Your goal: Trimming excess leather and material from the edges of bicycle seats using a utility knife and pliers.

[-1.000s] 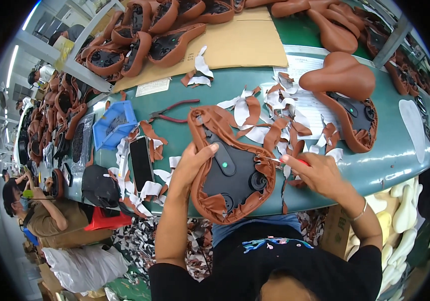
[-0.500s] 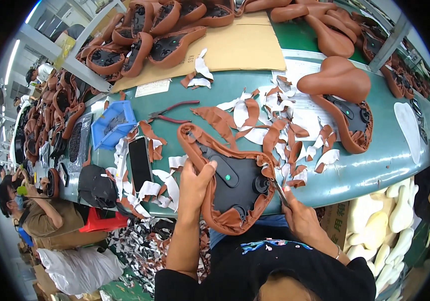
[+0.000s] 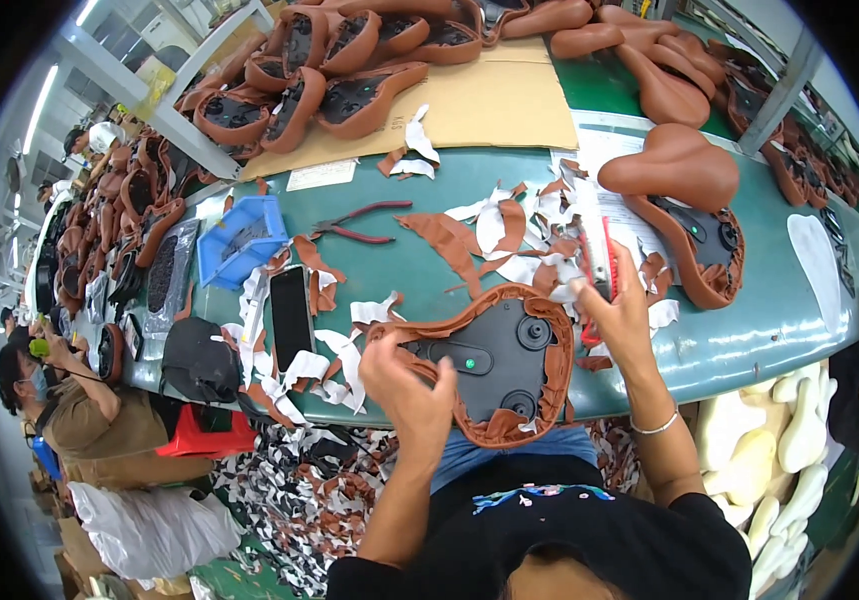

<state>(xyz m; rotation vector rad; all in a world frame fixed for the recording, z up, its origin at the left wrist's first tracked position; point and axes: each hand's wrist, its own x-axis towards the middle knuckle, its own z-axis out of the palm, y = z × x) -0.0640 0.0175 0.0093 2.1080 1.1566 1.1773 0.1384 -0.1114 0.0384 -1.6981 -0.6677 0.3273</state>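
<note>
While the left hand point(image 3: 404, 385) grips the saddle point(image 3: 494, 365) by its soft cover edge, the right hand point(image 3: 619, 300) clenches a red tool point(image 3: 604, 250); the stiff base looks the firmer hold.

saddle point(image 3: 494, 365): black underside, brown cover edge | desk point(image 3: 749, 340): green | scraps point(image 3: 494, 225): brown and white | tray point(image 3: 239, 240): blue | pliers point(image 3: 359, 222): dark red handles | phone point(image 3: 291, 317): black | cardboard point(image 3: 494, 105): tan
</note>
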